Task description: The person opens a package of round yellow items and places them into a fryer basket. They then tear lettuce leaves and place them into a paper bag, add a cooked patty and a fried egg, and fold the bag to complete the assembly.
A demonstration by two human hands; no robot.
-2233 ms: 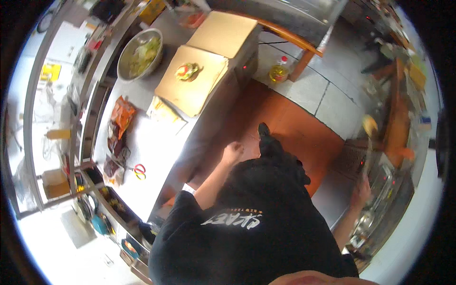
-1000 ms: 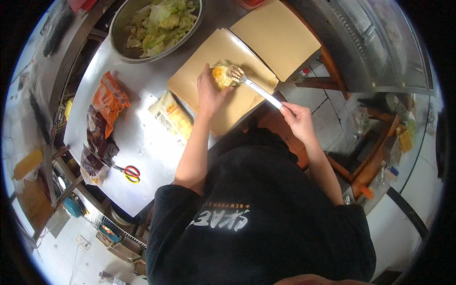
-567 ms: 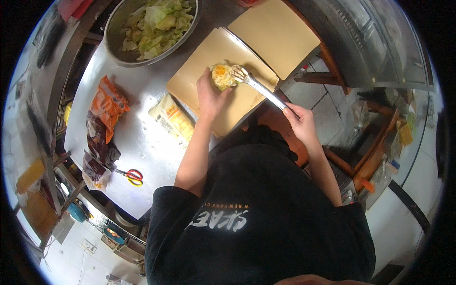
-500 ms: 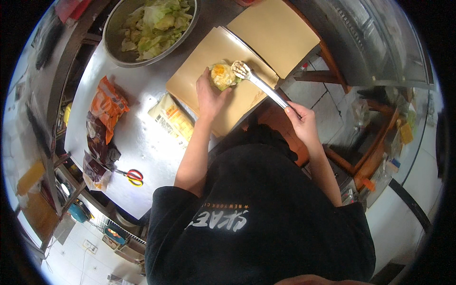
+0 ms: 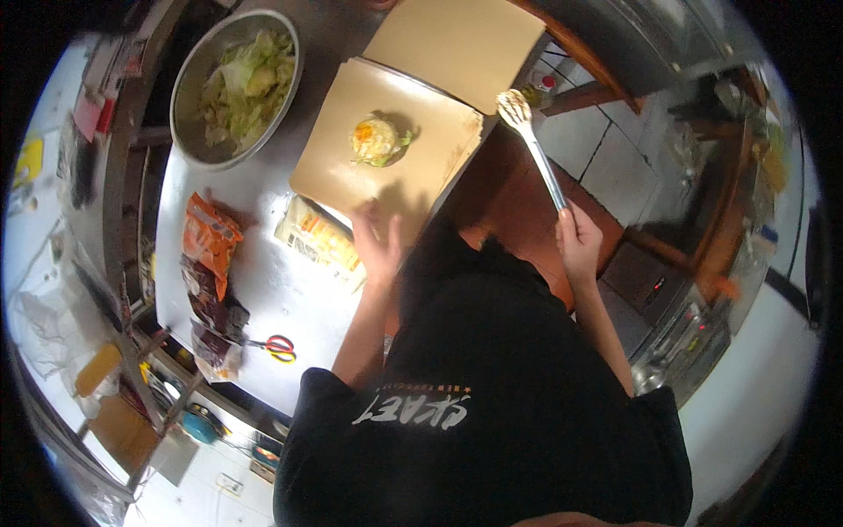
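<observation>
In my right hand (image 5: 580, 239) are long silver tongs (image 5: 540, 158), gripped at the near end. Their pale, scalloped head carries brown smears and points away from me, over the floor right of the table. My left hand (image 5: 378, 246), empty with its fingers spread, hovers near the front edge of a tan paper sheet (image 5: 329, 162). On that sheet sits a small round mound of food (image 5: 376, 140), pale and yellow-orange on top, with green leaf showing at its edges. Neither hand touches the mound.
A metal bowl of cut lettuce (image 5: 250, 88) stands at the far left of the steel table (image 5: 290, 360). A yellow-white packet (image 5: 316, 241), an orange bag (image 5: 211, 237), dark packets (image 5: 206, 299) and scissors (image 5: 279, 349) lie nearer. Another tan sheet (image 5: 457, 44) lies beyond; wooden furniture (image 5: 597, 79) stands right.
My left hand has let go of the food mound and drawn back toward me. The tongs have moved from beside the mound out to the right. The whole view has shifted somewhat.
</observation>
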